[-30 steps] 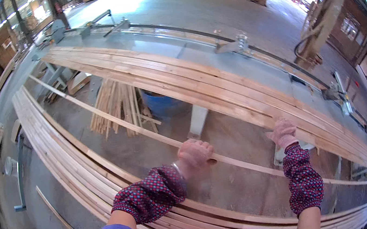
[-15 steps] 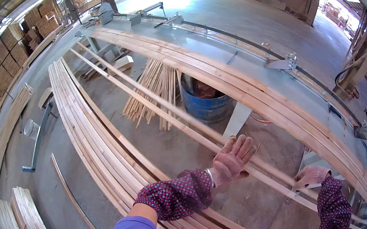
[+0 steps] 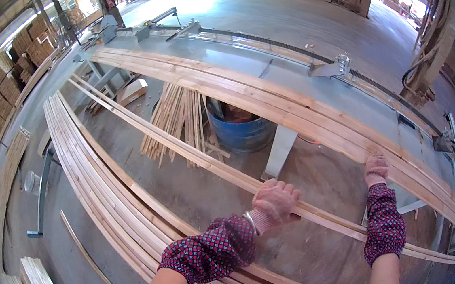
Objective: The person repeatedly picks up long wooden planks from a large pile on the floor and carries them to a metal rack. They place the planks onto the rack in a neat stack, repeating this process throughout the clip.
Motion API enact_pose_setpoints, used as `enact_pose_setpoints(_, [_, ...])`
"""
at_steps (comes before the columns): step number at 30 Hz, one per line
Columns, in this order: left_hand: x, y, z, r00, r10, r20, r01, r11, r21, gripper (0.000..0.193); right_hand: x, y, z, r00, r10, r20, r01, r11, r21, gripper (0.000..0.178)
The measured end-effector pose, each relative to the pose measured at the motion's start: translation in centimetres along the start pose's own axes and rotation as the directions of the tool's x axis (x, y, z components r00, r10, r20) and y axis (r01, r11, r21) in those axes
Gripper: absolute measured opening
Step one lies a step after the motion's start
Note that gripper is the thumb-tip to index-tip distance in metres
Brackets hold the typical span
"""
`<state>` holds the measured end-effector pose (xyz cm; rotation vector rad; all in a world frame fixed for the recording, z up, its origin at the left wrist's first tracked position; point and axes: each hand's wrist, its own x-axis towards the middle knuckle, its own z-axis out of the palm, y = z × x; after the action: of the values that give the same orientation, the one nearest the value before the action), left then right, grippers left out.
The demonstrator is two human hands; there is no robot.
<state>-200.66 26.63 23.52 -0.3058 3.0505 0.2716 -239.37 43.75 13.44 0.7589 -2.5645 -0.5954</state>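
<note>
My left hand point(image 3: 275, 202), in a pinkish work glove, is closed around long narrow wooden strips point(image 3: 216, 165). These strips lie close together, running from the far left to the near right between two groups of lumber. My right hand point(image 3: 376, 167), also gloved, has its fingers curled at the near edge of the long wooden boards point(image 3: 219, 79) on a grey metal table point(image 3: 287, 72). Part of its grip is hidden by the hand itself. Patterned sleeve covers reach over both forearms.
A stack of long planks point(image 3: 104, 176) runs along my left side. Below the strips stand a blue drum point(image 3: 244, 134) and a heap of thin sticks point(image 3: 175, 123). A rail with metal brackets point(image 3: 333, 68) edges the table's far side. More lumber point(image 3: 6, 179) lies farther left.
The two strips, apart before, now lie together. My left hand has gone from spread fingers to a closed grip. My right hand has moved off the strips, up to the boards on the table.
</note>
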Motion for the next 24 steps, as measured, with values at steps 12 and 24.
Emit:
enact_pose_setpoints(12, [0.3, -0.6, 0.9, 0.978, 0.037, -0.207, -0.017, 0.995, 0.096, 0.086, -9.8, 5.6, -17.6, 0.436, -0.706, 0.558, 0.103, 0.656, 0.748, 0.043])
enact_pose_setpoints(24, [0.0, -0.8, -1.0, 0.997, 0.045, -0.057, -0.042, 0.997, 0.063, 0.063, 3.5, -1.8, -2.6, 0.995, -0.027, 0.101, 0.017, 0.995, 0.099, 0.060])
